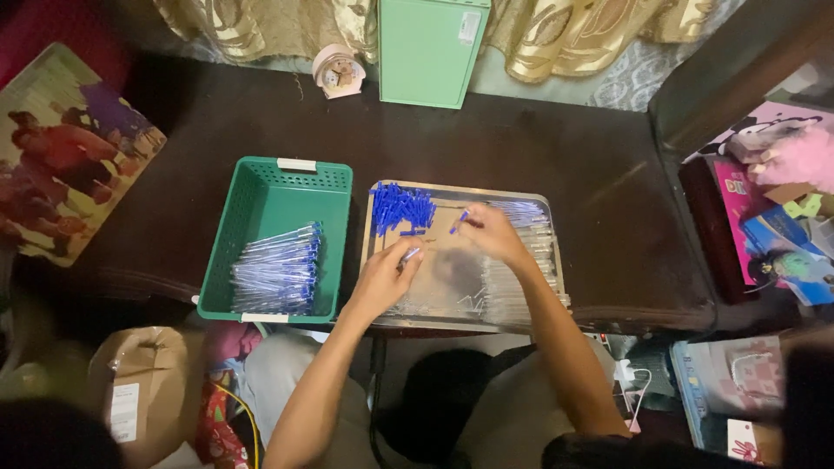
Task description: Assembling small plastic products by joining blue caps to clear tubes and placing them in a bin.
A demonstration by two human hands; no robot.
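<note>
A metal tray [463, 317] lies on the dark table in front of me. In its far left corner sits a pile of blue pen caps [401, 208]; clear pen barrels [532, 252] lie along its right side. My left hand [385, 278] is over the tray's left part, fingers closed on a pen with a clear barrel [410, 254]. My right hand [488, 233] hovers over the tray's middle and pinches a blue cap [460, 221] between its fingertips. A green plastic basket [287, 187] to the left holds several finished blue-capped pens [278, 272].
A mint-green box [432, 52] and a small round clock [338, 71] stand at the table's far edge. A picture board [65, 156] lies at the far left. Toys and colourful boxes [782, 208] crowd the right side. A brown paper bag [139, 391] sits near my left knee.
</note>
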